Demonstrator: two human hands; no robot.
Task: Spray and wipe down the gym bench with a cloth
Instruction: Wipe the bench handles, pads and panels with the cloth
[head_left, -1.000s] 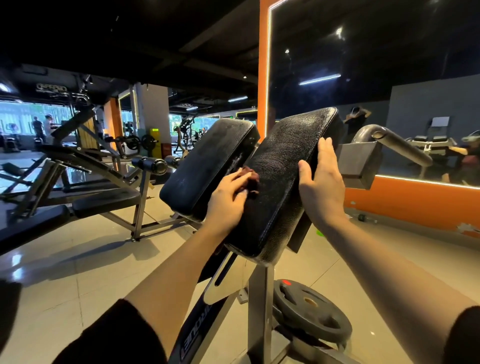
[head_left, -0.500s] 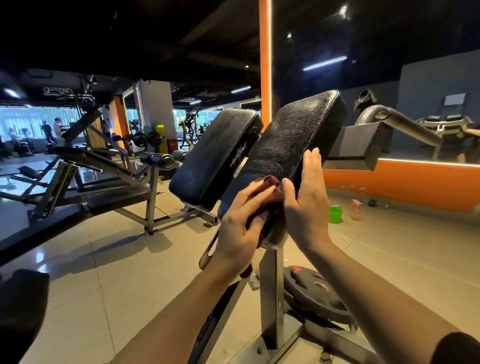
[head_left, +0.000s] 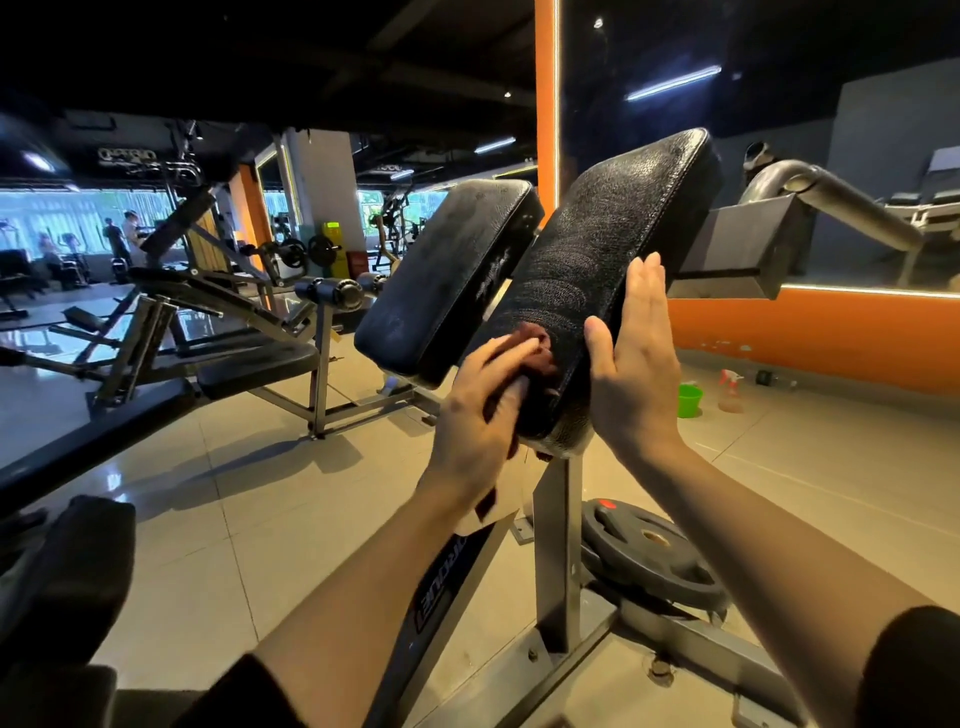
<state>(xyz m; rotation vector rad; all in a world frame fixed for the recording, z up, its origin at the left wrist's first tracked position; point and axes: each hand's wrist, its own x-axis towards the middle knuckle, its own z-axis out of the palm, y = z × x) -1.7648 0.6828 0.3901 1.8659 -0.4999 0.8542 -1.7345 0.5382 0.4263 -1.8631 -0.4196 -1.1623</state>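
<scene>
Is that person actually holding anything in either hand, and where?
The left hand grips a bunched dark red cloth against the pad. The right hand only presses flat on the pad's edge.

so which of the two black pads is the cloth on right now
The right-hand pad, nearer the mirror: the left hand presses the dark red cloth on its lower face. The left-hand pad is untouched.

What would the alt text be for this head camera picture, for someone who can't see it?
A person's left hand presses a dark red cloth against a tilted black gym bench pad, while the right hand lies flat on the pad's edge. A green bucket and spray bottle stand on the floor behind.
</scene>
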